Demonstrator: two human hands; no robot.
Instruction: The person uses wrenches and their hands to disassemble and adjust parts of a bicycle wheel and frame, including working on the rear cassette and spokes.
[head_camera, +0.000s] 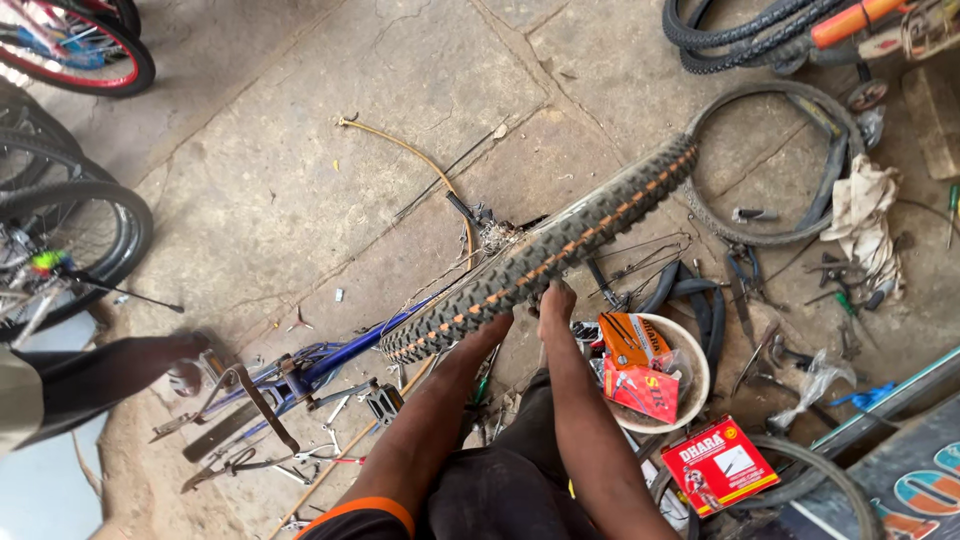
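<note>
A knobby black bicycle tyre (560, 240) with orange marks runs diagonally from the lower left to the upper right, mounted on an upturned blue bicycle frame (330, 365). My left hand (492, 328) presses against the tyre's near side from below. Just to its right, my right hand (556, 300) grips the tyre's edge with curled fingers. Both forearms reach up from the bottom of the view over my dark trousers (500, 490).
A white bowl (695, 385) with red and orange boxes sits right of my arm, and a red box (718, 465) lies below it. Pliers, loose tools, spare tyres (770, 160) and a rag (865, 215) lie to the right. Other bicycle wheels (80, 240) and another person's foot (185, 360) are at left.
</note>
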